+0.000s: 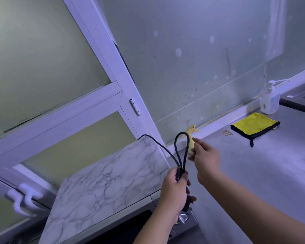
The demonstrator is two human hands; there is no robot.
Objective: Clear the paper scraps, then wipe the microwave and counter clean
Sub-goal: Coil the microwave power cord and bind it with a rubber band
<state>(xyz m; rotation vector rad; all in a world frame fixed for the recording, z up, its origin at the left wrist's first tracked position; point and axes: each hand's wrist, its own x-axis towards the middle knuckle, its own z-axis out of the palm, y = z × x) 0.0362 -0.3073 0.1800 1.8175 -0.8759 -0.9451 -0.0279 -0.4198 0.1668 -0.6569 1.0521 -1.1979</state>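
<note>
Two bare hands work above the microwave, whose marble-patterned top fills the frame from 6 to 8 o'clock. At centre, the left hand curls tight around a looped black power cord bound by a thin rubber band. Just toward 2 o'clock of it the right hand holds nothing, fingers loosely spread near a yellow spray bottle. On the grey counter at 3 o'clock lie a folded yellow microfibre cloth, loose rubber bands and a white pump bottle.
</note>
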